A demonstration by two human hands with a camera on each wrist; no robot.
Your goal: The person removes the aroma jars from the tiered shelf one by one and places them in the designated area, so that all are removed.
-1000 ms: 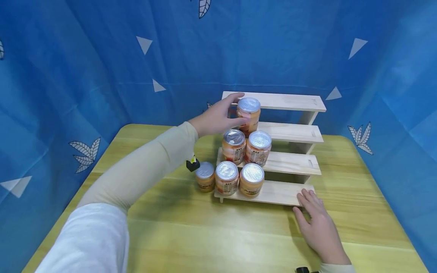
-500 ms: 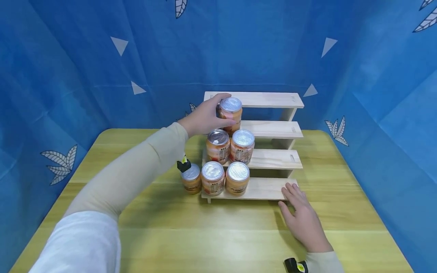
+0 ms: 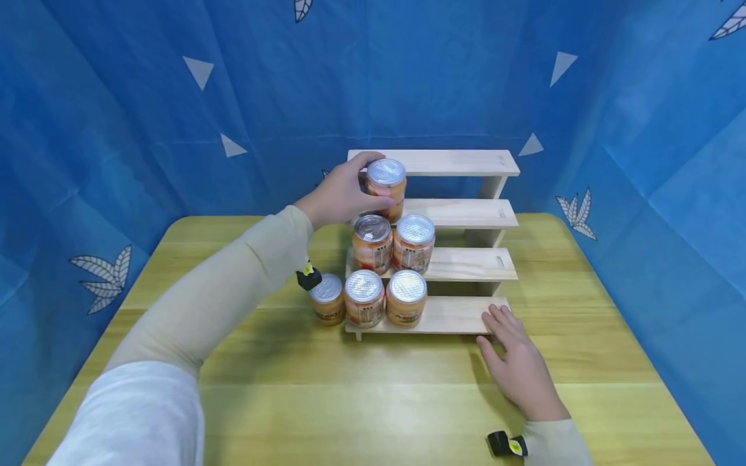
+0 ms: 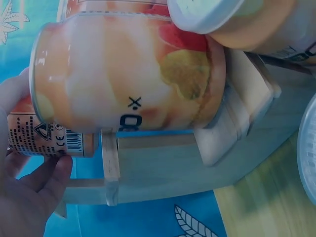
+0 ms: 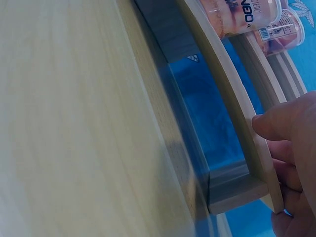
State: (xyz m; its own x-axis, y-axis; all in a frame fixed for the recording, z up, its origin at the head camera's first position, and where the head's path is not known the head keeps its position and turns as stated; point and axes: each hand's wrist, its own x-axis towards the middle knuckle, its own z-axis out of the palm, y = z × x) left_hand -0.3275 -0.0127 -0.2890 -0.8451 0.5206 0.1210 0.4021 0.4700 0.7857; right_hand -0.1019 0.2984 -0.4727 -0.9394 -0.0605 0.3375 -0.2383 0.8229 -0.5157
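Note:
A can [image 3: 388, 189] with a silver foil lid and orange printed sides is gripped by my left hand [image 3: 344, 194] at the left of the rack's third shelf [image 3: 466, 210]. Its base is hidden behind two similar cans, a left one [image 3: 373, 246] and a right one [image 3: 414, 244], on the second shelf. In the left wrist view, fingertips touch a barcoded can [image 4: 52, 136]. At the right end of the lowest shelf [image 3: 454, 315], my right hand [image 3: 519, 369] holds the board. The right wrist view has its thumb [image 5: 274, 123] against the front edge.
Two cans [image 3: 364, 299] [image 3: 406, 298] stand on the lowest shelf's left part. Another can [image 3: 328, 299] stands on the table [image 3: 379, 401], just left of the rack. The top shelf [image 3: 449, 163] is near the blue curtain [image 3: 419, 77].
The head view has shifted, so the rack lies further left in it. My left hand has moved the gripped can slightly left along the rack. The right hand keeps its place.

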